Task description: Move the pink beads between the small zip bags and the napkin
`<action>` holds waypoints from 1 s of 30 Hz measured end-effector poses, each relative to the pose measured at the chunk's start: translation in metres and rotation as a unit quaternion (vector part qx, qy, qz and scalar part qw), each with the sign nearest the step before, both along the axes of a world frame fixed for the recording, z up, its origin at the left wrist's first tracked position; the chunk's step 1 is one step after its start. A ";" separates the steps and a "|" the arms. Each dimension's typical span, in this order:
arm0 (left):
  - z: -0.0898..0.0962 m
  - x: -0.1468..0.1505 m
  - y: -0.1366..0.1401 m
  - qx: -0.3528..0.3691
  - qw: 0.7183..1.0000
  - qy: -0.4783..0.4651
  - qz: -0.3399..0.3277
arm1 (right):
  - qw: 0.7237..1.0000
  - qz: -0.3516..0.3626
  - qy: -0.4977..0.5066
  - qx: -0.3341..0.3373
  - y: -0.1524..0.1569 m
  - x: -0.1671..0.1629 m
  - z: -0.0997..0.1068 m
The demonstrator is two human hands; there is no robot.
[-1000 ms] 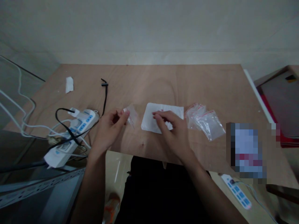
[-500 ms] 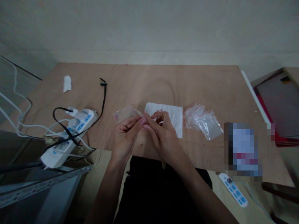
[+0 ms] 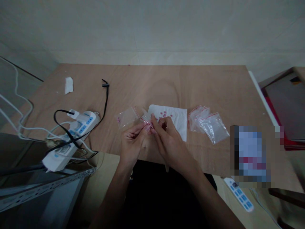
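Observation:
Between my two hands is a small clear zip bag (image 3: 147, 121) with a red strip along its top. My left hand (image 3: 133, 138) pinches it at one side, thumb on top. My right hand (image 3: 168, 135) pinches the other side between thumb and forefinger, its remaining fingers curled. Behind my right hand lies a white paper sheet (image 3: 179, 119) bearing several small pinkish-red pieces (image 3: 164, 114). Another clear zip bag (image 3: 127, 117) rests flat beyond my left hand, with something pink in its left corner. To the right is an overlapping pile of clear zip bags (image 3: 213, 125).
A white power strip (image 3: 82, 122) with tangled cables covers the table's left edge. A black cable (image 3: 106, 95) reaches onto the wooden table (image 3: 133, 82). A white scrap (image 3: 69, 85) lies at the far left. A pixelated object (image 3: 250, 152) sits right; another power strip (image 3: 239, 194) is below.
Both hands have shifted slightly right, and the bag's red strip now shows between my fingers. More of the reddish pieces on the white sheet are uncovered.

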State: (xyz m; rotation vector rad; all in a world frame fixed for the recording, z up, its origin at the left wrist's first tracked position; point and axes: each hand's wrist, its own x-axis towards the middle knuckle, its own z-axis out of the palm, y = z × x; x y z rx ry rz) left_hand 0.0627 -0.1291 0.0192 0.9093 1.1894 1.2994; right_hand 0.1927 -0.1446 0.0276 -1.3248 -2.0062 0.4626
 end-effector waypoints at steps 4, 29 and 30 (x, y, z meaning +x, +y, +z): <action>0.006 0.002 -0.002 0.056 0.992 0.111 0.000 | 1.000 -0.002 -0.012 -0.021 0.001 0.002 0.003; 0.039 -0.002 -0.003 0.096 0.836 0.505 -0.192 | 0.979 -0.198 -0.025 0.033 -0.007 0.019 0.008; 0.044 -0.002 -0.004 0.092 0.833 0.512 -0.188 | 0.978 -0.201 -0.026 0.045 -0.007 0.023 0.013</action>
